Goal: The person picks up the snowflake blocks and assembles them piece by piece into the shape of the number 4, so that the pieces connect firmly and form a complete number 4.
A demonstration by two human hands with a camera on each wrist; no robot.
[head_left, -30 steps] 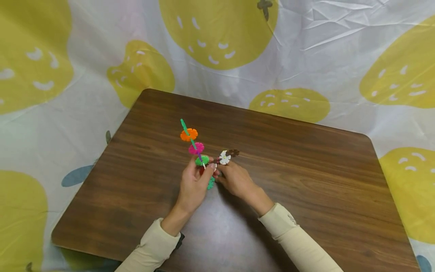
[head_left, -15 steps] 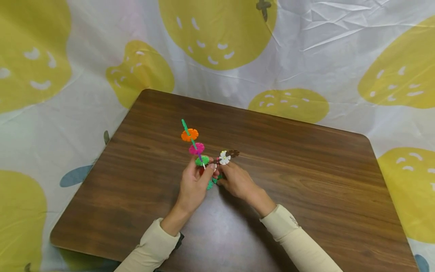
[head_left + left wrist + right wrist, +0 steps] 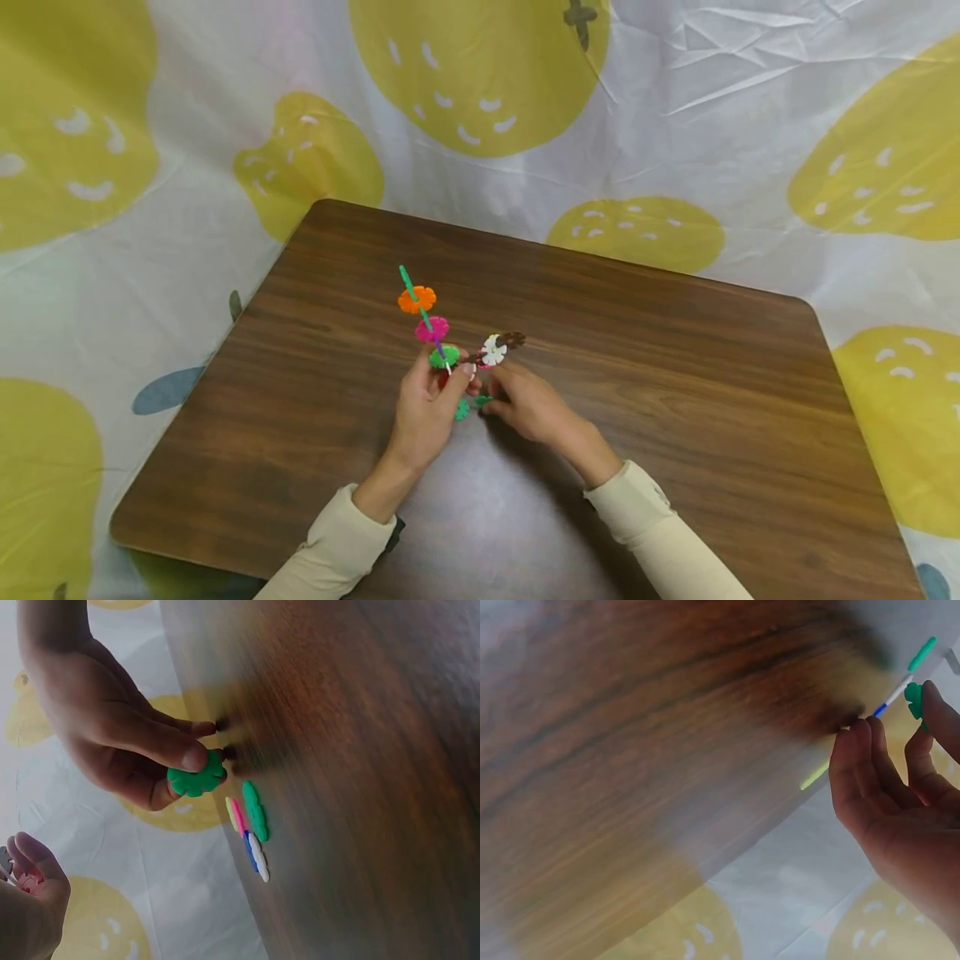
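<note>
My left hand (image 3: pixel 456 379) holds a chain of flower-shaped plastic discs (image 3: pixel 433 329) upright over the wooden table (image 3: pixel 675 375). Orange, pink and green discs run up from its fingers. A white disc (image 3: pixel 493 350) and a brown disc (image 3: pixel 513 339) branch off to the right. My right hand (image 3: pixel 489 400) pinches a single green disc (image 3: pixel 481 401) just below the chain, beside another green disc (image 3: pixel 461 409) under the left fingers. The left wrist view shows the right hand (image 3: pixel 191 754) pinching that green disc (image 3: pixel 196 775), with edge-on discs (image 3: pixel 251 829) beside it. In the right wrist view the right hand (image 3: pixel 907 724) is blurred.
The brown table has rounded corners and lies on a white cloth with yellow fruit prints (image 3: pixel 480 75). Both forearms in cream sleeves (image 3: pixel 660 533) come in from the table's near edge.
My right hand has drawn back slightly toward me, and a green disc now shows apart at its fingertips. The left hand and the chain have barely moved.
</note>
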